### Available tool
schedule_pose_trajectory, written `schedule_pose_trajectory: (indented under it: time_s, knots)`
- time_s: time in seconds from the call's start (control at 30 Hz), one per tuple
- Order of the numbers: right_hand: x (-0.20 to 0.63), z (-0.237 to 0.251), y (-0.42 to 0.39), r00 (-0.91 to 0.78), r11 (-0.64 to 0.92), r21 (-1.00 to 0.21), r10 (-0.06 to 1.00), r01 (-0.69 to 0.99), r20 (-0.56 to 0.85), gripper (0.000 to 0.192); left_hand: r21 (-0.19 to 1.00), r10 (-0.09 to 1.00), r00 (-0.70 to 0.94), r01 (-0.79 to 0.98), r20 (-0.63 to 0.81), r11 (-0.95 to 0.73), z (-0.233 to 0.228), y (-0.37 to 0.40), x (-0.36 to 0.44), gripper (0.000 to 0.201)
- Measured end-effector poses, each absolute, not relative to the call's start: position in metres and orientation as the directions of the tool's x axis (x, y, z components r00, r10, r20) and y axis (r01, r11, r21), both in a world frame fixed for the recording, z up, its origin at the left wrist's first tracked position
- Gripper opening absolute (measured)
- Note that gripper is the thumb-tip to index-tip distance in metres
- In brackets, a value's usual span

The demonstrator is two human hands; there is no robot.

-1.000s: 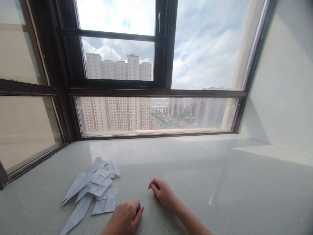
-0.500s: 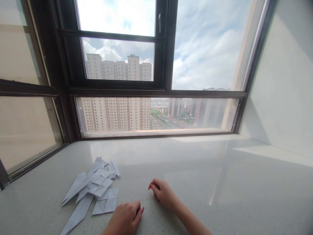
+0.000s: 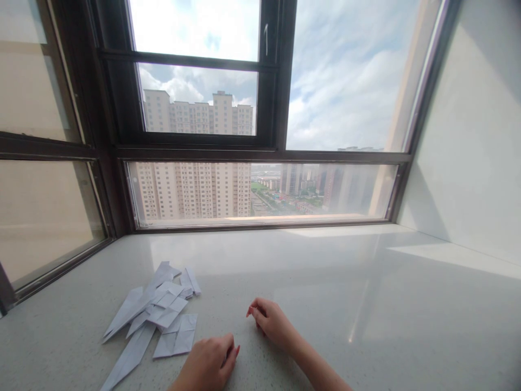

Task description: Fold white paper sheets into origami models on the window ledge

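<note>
My left hand [image 3: 210,358] rests on the pale speckled windowsill [image 3: 325,315], its fingers curled in and nothing showing in them. Just beside it, on the left, lies a folded square of white paper [image 3: 183,336]. Farther left is a loose heap of folded white paper pieces [image 3: 160,304], some square and some long and pointed like paper planes. My right hand [image 3: 271,320] lies on the sill to the right and a little farther away, fingers bent inward with no object visible in them. The two hands are apart, and neither holds any of the paper.
A dark window frame [image 3: 260,155] runs along the back of the sill, with another framed pane [image 3: 49,217] at the left. A white wall [image 3: 476,163] bounds the right side. Outside stand tall apartment blocks [image 3: 195,187] under a cloudy sky.
</note>
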State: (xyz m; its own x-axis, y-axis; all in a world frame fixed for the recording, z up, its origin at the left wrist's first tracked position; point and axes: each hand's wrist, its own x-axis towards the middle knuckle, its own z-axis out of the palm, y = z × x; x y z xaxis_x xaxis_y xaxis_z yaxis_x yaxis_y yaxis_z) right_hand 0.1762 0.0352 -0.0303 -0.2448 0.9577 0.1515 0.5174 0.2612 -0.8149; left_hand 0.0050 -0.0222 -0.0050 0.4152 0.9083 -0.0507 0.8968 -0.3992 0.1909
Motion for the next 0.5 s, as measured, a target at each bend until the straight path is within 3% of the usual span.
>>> schedule_pose_trajectory:
  time_s: [0.5]
  knots:
    - [0.1754,-0.0265,0.0329,-0.24,0.281,-0.789,0.955,0.546,0.174,0.016,0.182,0.903,0.428,0.892,-0.038,-0.415,-0.0078,-0.0209,0.0036,0.031]
